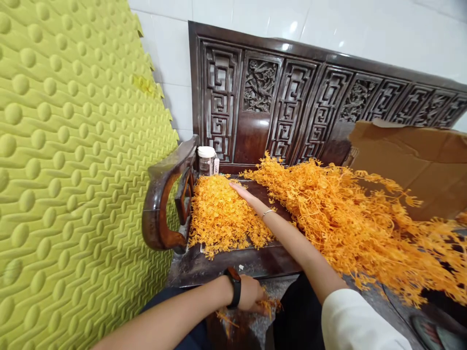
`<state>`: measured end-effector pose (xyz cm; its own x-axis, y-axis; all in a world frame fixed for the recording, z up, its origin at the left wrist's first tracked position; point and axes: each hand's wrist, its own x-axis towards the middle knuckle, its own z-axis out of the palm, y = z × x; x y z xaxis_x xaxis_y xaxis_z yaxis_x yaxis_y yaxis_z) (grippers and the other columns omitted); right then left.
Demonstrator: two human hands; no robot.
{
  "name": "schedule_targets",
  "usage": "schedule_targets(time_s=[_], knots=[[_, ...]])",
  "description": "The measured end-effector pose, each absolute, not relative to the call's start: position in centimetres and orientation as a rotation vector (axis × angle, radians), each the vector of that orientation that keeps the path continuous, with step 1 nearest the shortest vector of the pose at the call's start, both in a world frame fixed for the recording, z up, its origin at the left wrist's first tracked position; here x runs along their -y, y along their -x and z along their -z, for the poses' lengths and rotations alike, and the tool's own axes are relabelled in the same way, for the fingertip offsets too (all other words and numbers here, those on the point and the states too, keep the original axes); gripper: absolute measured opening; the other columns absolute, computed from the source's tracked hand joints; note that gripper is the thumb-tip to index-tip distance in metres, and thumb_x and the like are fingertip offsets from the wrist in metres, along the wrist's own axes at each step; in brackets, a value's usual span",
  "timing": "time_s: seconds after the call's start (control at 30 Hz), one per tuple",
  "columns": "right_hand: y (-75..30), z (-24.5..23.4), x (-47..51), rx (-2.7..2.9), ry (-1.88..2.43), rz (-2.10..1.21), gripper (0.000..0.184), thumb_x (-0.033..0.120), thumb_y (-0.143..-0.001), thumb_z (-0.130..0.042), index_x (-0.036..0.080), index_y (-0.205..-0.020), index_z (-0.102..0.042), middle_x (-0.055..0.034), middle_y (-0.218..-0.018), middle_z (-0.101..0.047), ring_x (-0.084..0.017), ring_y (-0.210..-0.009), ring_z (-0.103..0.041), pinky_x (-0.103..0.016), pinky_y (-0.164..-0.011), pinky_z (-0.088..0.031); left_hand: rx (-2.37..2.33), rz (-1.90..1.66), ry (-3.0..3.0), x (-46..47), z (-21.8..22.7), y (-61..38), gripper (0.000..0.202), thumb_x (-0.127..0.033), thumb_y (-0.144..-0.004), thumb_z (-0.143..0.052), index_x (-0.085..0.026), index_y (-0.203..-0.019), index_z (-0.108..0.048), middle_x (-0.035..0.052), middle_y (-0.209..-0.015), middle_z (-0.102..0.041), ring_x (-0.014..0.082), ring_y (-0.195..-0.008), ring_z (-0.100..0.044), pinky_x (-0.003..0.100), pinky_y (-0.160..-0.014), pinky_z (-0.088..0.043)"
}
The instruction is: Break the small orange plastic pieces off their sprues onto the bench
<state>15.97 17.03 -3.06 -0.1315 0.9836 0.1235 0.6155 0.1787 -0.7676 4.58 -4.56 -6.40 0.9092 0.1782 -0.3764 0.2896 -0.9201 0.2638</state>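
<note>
A heap of small orange artificial plant sprigs (226,214) lies on the seat of a dark wooden bench (215,274). My right hand (242,192), with a thin bracelet at its wrist, rests at the upper right side of this heap. Its fingers are stretched out and partly hidden from this angle. Lower down, in front of the bench edge, my left hand (251,294) wears a black watch and is closed around a few orange sprigs (269,306). Its fingertips are partly hidden.
Long orange artificial branches (335,214) are piled to the right, against a cardboard box (412,160). A clear jar with a white lid (206,160) stands behind the heap. The bench's curved armrest (155,209) and a yellow-green foam mat (80,160) bound the left side.
</note>
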Motion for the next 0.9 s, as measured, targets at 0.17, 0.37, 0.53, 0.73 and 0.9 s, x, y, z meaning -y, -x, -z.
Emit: schedule_targets(time_s=[0.17, 0.37, 0.53, 0.73, 0.9], knots=[[-14.4, -0.2, -15.8, 1.909, 1.439, -0.580, 0.059, 0.059, -0.085, -0.033, 0.021, -0.126, -0.053, -0.0066, -0.130, -0.054, -0.026, -0.123, -0.045, -0.044, -0.106, -0.028, -0.315, 0.506, -2.760, 4.5, 6.9, -4.6, 0.039, -0.048, -0.084, -0.046, -0.017, -0.097, -0.067, 0.0123, -0.089, -0.071, 0.0237, -0.076, -0.068, 0.026, -0.050, -0.043], [-10.5, 1.1, -11.5, 2.271, 1.420, -0.270, 0.055, 0.060, -0.075, -0.051, 0.027, -0.118, -0.059, -0.0062, -0.133, -0.049, -0.033, -0.128, -0.035, -0.050, -0.107, -0.019, -0.320, 0.580, -2.747, 4.8, 6.3, -4.9, 0.040, -0.046, -0.084, -0.046, -0.015, -0.099, -0.068, 0.0136, -0.086, -0.072, 0.0243, -0.074, -0.068, 0.027, -0.049, -0.044], [-10.3, 2.8, -13.4, 2.278, 1.586, -0.230, 0.053, 0.055, -0.080, -0.045, 0.022, -0.120, -0.056, -0.0113, -0.126, -0.051, -0.033, -0.118, -0.044, -0.048, -0.099, -0.030, -0.321, 0.636, -2.700, 4.7, 5.5, -4.9, 0.046, -0.049, -0.084, -0.045, -0.013, -0.105, -0.066, 0.0145, -0.091, -0.071, 0.0256, -0.077, -0.067, 0.027, -0.048, -0.043], [-10.6, 3.4, -16.9, 2.241, 1.717, -0.357, 0.069, 0.066, -0.078, -0.039, 0.020, -0.129, -0.047, -0.0152, -0.133, -0.044, -0.036, -0.122, -0.039, -0.054, -0.101, -0.025, -0.280, 0.609, -2.695, 4.8, 6.2, -4.9, 0.045, -0.049, -0.083, -0.047, -0.015, -0.106, -0.065, 0.0125, -0.091, -0.071, 0.0249, -0.080, -0.067, 0.026, -0.047, -0.041], [-10.5, 4.7, -15.7, 2.329, 1.699, -0.439, 0.088, 0.071, -0.075, -0.040, 0.021, -0.144, -0.020, -0.0134, -0.151, -0.018, -0.034, -0.139, -0.003, -0.053, -0.108, 0.004, -0.305, 0.598, -2.724, 4.9, 5.8, -4.6, 0.041, -0.047, -0.084, -0.046, -0.016, -0.101, -0.066, 0.0115, -0.089, -0.071, 0.0253, -0.080, -0.068, 0.027, -0.046, -0.041]])
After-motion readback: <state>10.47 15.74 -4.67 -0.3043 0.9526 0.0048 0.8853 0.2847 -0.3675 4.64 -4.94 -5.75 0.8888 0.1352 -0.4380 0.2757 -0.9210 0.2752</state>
